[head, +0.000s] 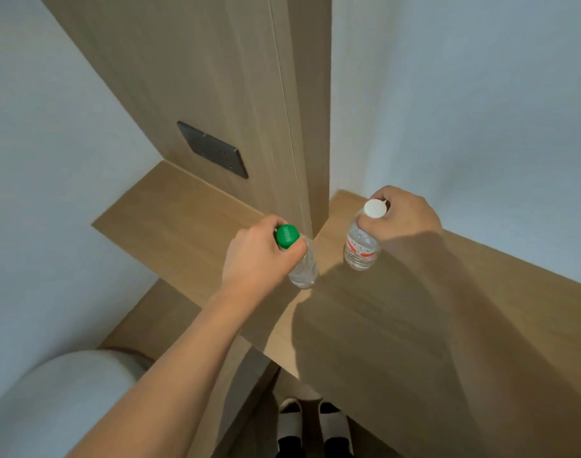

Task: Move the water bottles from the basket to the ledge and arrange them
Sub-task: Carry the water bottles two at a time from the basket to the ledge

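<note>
Now left hand [256, 256] grips green-capped bottle [302, 262], right hand [405, 216] pinches white-capped bottle [362, 246], either side of wooden pillar [249, 127]; neck grips risk tipping on ledge [183, 219].

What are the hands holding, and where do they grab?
Left hand grips the green-capped bottle at its neck; right hand grips the white-capped bottle at its neck.

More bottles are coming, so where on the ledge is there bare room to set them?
Bare ledge lies left of the green-capped bottle, below the dark wall plate, and right of the white-capped bottle along the wall. It is crowded at the wooden column's corner, where both hands grip bottles.
</note>
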The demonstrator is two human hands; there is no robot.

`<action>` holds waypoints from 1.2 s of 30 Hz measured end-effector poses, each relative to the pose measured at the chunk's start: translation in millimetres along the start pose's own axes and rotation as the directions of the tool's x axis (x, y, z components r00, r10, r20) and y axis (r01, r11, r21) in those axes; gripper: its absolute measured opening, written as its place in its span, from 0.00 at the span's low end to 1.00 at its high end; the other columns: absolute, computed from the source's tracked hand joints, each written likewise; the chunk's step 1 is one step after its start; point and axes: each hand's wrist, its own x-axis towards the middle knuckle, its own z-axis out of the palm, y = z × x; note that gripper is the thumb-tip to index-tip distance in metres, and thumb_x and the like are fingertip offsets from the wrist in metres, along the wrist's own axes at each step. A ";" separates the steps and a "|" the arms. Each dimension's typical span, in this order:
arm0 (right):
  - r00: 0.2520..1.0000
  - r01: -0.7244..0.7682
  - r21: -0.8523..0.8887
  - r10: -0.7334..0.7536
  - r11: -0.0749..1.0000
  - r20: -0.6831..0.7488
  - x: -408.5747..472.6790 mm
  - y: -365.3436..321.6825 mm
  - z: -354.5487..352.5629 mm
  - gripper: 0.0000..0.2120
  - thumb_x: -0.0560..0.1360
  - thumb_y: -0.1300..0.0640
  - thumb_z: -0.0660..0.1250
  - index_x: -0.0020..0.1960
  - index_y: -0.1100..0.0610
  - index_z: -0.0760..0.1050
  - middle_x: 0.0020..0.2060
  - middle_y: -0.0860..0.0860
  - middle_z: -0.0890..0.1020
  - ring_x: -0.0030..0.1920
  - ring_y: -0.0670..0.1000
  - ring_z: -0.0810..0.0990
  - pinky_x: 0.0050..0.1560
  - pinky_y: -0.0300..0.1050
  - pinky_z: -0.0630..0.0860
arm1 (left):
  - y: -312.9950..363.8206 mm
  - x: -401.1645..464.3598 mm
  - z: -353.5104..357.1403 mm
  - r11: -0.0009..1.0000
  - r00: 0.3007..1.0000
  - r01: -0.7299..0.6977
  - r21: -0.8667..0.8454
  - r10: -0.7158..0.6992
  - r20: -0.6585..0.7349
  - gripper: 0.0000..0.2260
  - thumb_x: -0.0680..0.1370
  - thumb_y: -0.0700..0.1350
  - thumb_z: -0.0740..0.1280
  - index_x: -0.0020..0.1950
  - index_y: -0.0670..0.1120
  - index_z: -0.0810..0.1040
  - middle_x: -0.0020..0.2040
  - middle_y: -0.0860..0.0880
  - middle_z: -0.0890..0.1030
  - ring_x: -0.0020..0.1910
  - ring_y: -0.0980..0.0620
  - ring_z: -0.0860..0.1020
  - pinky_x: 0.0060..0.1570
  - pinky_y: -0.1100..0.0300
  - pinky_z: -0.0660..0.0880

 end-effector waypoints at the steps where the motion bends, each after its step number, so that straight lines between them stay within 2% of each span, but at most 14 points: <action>1: 1.000 -0.010 0.010 0.010 1.000 -0.012 2.9 0.5 3.8 0.08 0.69 0.49 0.69 0.47 0.49 0.77 0.41 0.46 0.82 0.45 0.52 0.79 0.44 0.47 0.77 | -1.4 6.5 5.2 1.000 1.000 -0.001 0.007 0.001 0.014 0.10 0.72 0.55 0.70 0.47 0.51 0.79 0.36 0.53 0.80 0.37 0.50 0.79 0.36 0.56 0.75; 6: 0.997 -0.061 0.063 0.064 0.996 -0.038 12.5 3.5 15.1 0.08 0.69 0.48 0.70 0.46 0.49 0.78 0.42 0.47 0.82 0.46 0.52 0.80 0.47 0.51 0.79 | -7.2 31.3 21.2 0.999 0.993 -0.008 0.040 0.004 0.119 0.14 0.73 0.58 0.69 0.51 0.51 0.79 0.42 0.49 0.82 0.42 0.45 0.79 0.39 0.54 0.76; 11: 0.997 -0.075 0.009 0.075 0.997 -0.007 15.6 9.1 21.4 0.07 0.68 0.48 0.70 0.44 0.47 0.76 0.40 0.47 0.82 0.44 0.53 0.80 0.46 0.50 0.78 | -13.0 40.8 27.9 1.000 0.986 -0.014 -0.010 0.015 0.166 0.11 0.73 0.58 0.68 0.50 0.53 0.77 0.39 0.52 0.81 0.39 0.49 0.80 0.38 0.53 0.78; 15: 0.997 -0.082 -0.013 0.081 0.997 -0.018 17.3 7.6 27.0 0.07 0.69 0.49 0.70 0.45 0.49 0.76 0.40 0.47 0.82 0.44 0.52 0.79 0.45 0.48 0.77 | -13.7 43.8 28.8 0.999 0.986 -0.035 -0.017 0.038 0.165 0.09 0.74 0.57 0.68 0.47 0.53 0.77 0.36 0.53 0.80 0.38 0.51 0.79 0.36 0.55 0.76; 20: 0.997 -0.073 -0.016 0.073 0.997 -0.018 16.2 10.2 31.9 0.08 0.71 0.49 0.69 0.47 0.50 0.75 0.42 0.46 0.81 0.45 0.51 0.78 0.42 0.44 0.70 | -15.7 46.3 26.8 0.995 0.978 -0.061 0.084 0.042 0.204 0.11 0.73 0.59 0.66 0.45 0.52 0.73 0.35 0.53 0.78 0.38 0.49 0.77 0.34 0.56 0.69; 26: 0.995 -0.061 -0.006 0.060 0.998 -0.075 9.2 8.5 36.7 0.09 0.71 0.51 0.68 0.43 0.52 0.68 0.38 0.51 0.77 0.41 0.56 0.74 0.39 0.44 0.66 | -11.3 42.6 26.3 0.959 0.967 -0.162 0.234 0.108 0.231 0.13 0.77 0.59 0.62 0.51 0.49 0.70 0.40 0.49 0.78 0.38 0.43 0.76 0.35 0.55 0.68; 29: 0.991 -0.055 -0.015 0.053 0.998 -0.122 -1.4 5.2 38.0 0.10 0.71 0.52 0.68 0.42 0.56 0.69 0.36 0.52 0.75 0.38 0.58 0.74 0.36 0.46 0.67 | -8.2 39.7 22.2 0.938 0.964 -0.194 0.286 0.129 0.232 0.16 0.78 0.60 0.61 0.58 0.49 0.69 0.51 0.48 0.79 0.45 0.43 0.78 0.41 0.52 0.75; 31: 0.992 -0.105 -0.016 0.103 0.994 -0.078 -9.5 3.1 32.5 0.10 0.73 0.50 0.66 0.47 0.56 0.74 0.39 0.52 0.78 0.41 0.57 0.76 0.40 0.47 0.73 | -8.4 34.6 16.4 0.923 0.966 -0.228 0.310 0.174 0.194 0.20 0.79 0.60 0.60 0.65 0.50 0.67 0.59 0.49 0.75 0.54 0.45 0.77 0.49 0.50 0.77; 32: 0.990 -0.137 -0.010 0.137 0.991 -0.033 -14.9 2.5 27.8 0.10 0.73 0.49 0.65 0.50 0.54 0.75 0.40 0.50 0.78 0.43 0.55 0.77 0.42 0.46 0.73 | -8.8 31.2 13.1 0.916 0.964 -0.251 0.312 0.209 0.164 0.21 0.79 0.60 0.60 0.68 0.49 0.67 0.61 0.49 0.74 0.57 0.46 0.76 0.50 0.50 0.78; 34: 0.988 -0.150 -0.001 0.150 0.989 0.022 -27.5 2.0 16.8 0.11 0.74 0.50 0.65 0.55 0.51 0.74 0.41 0.46 0.76 0.45 0.52 0.76 0.44 0.45 0.70 | -8.4 23.9 6.5 0.905 0.950 -0.311 0.290 0.299 0.084 0.22 0.79 0.58 0.59 0.69 0.47 0.69 0.61 0.47 0.74 0.58 0.46 0.75 0.51 0.50 0.78; 36: 0.993 -0.119 0.000 0.119 0.993 0.018 -42.6 0.3 6.4 0.19 0.75 0.51 0.67 0.65 0.53 0.72 0.50 0.48 0.77 0.52 0.52 0.76 0.50 0.46 0.72 | -5.6 15.9 2.1 0.888 0.921 -0.379 0.262 0.390 0.011 0.22 0.78 0.55 0.59 0.66 0.43 0.72 0.59 0.45 0.76 0.55 0.44 0.77 0.51 0.50 0.77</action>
